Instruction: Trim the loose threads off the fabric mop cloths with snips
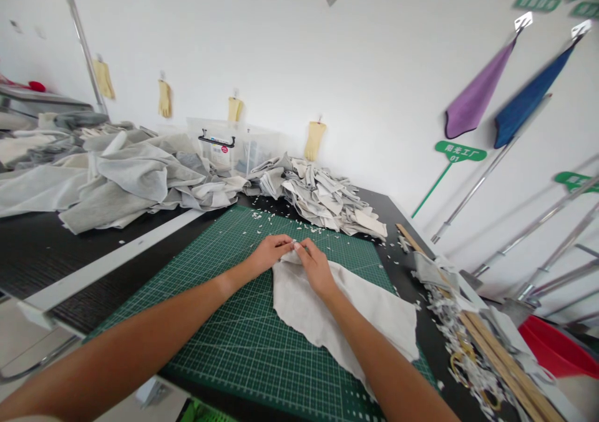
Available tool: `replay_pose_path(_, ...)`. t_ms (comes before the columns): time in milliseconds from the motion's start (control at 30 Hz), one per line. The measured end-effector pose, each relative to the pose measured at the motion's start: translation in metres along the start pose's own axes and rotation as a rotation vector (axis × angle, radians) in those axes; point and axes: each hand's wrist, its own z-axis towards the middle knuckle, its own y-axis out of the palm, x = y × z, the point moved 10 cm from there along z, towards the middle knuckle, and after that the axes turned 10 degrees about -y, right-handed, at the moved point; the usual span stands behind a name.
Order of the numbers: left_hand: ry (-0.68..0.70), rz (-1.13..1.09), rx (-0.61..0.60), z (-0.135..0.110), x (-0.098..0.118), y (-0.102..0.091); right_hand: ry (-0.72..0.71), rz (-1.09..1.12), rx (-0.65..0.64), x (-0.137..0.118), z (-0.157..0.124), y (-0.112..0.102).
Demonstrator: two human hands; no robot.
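A light grey piece of fabric (374,297) lies spread on the green cutting mat (219,328), its lower edge wavy. At its upper left corner, my left hand (271,251) pinches the edge between thumb and fingers. Close beside it my right hand (314,264) pinches the same edge, fingertips almost touching the left ones. Something small and whitish shows between the fingertips; I cannot make out whether it is more than the fabric's edge. My right forearm crosses over the cloth and hides part of it.
Behind the mat sits a pile of cut grey pieces (322,191), with small scraps (309,227) scattered before it. A large fabric heap (126,172) and a clear plastic box (218,147) stand left. Scissors (461,366), wooden strips (496,359) and offcuts lie right, near a red basin (556,347).
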Motion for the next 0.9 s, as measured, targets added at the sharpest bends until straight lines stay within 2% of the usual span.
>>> replay_pose_path(300, 0.019, 0.058, 0.000, 0.000, -0.001, 0.001, -0.035, -0.042, -0.022, -0.002, 0.001, 0.001)
replay_pose_path(533, 0.027, 0.068, 0.003, 0.001, -0.004, 0.001, 0.018, -0.072, -0.019, 0.000, -0.001, 0.001)
replay_pose_path(633, 0.026, 0.079, 0.008, 0.001, -0.005, 0.001, -0.003, -0.084, -0.025, -0.002, 0.000, 0.002)
replay_pose_path(800, 0.034, 0.079, 0.011, 0.000, -0.002, 0.001, -0.034, -0.041, 0.005, 0.000, 0.002, -0.001)
replay_pose_path(900, 0.026, 0.075, 0.005, 0.000, -0.002, 0.002, 0.018, 0.038, 0.039, 0.009, 0.003, -0.003)
